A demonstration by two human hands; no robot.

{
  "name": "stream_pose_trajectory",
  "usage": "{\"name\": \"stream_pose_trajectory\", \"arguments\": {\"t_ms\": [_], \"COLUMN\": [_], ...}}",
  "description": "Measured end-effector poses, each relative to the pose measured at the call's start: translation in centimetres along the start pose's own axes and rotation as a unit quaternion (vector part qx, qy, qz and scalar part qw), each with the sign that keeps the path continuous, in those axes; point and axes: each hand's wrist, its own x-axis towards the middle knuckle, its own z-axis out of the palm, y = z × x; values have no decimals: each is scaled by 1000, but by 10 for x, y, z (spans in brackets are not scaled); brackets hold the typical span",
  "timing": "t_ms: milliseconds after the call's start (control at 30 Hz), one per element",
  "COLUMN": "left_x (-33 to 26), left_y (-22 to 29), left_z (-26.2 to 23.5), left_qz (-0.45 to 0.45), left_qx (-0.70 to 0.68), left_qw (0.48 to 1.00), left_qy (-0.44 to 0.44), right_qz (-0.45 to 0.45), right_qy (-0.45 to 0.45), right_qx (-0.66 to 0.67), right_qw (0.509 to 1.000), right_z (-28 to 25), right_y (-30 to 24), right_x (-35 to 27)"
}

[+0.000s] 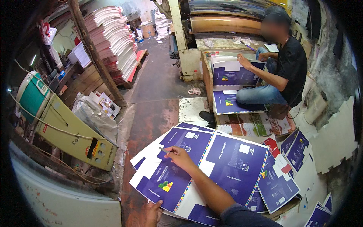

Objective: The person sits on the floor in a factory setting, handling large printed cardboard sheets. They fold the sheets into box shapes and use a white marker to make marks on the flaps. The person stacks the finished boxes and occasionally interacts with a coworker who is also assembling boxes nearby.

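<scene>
A large printed cardboard sheet (234, 159) lies before me, purple with white areas, fruit pictures and a coloured strip along its edges. My right hand (180, 157) is over its left half, fingers closed on a slim grey blade-like tool (164, 150) whose exact kind I cannot make out. At the sheet's near left corner, my left hand (153, 212) pinches the edge, thumb on top and the other fingers partly hidden beneath. More printed sheets (145, 157) lie underneath, fanned out to the left, and others (278, 185) overlap at the right.
Across from me a person (285, 64) in dark clothes sits handling similar sheets (234, 72). A large roller machine (227, 24) stands behind. Tall paper stacks (111, 45) rest on a pallet at the far left. A green metal cabinet (72, 132) and white offcuts (336, 136) flank the work area.
</scene>
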Motion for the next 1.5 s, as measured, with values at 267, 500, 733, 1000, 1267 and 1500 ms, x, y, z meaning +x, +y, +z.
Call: {"name": "stream_pose_trajectory", "arguments": {"t_ms": [267, 500, 733, 1000, 1267, 1500], "left_x": [1, -5, -2, -2, -3, -2], "left_y": [0, 2, 0, 0, -2, 1], "left_z": [-1, 1, -3, -1, 1, 3], "left_qz": [-3, -13, -17, -28, 6, 7], "left_qx": [0, 10, 29, 24, -4, -11], "left_qw": [1000, 1000, 999, 999, 1000, 1000], "left_qy": [-5, 9, 19, 38, 12, -5], "right_qz": [-5, 20, 17, 33, 17, -57], "right_qy": [15, 11, 18, 28, 14, 97], "right_qx": [28, 33, 25, 11, 22, 82], "right_qw": [999, 999, 999, 999, 1000, 990], "right_z": [-1, 1, 0, 3, 0, 5], "right_y": [3, 0, 2, -7, 5, 0], "right_x": [2, -1, 0, -5, 1, -1]}}
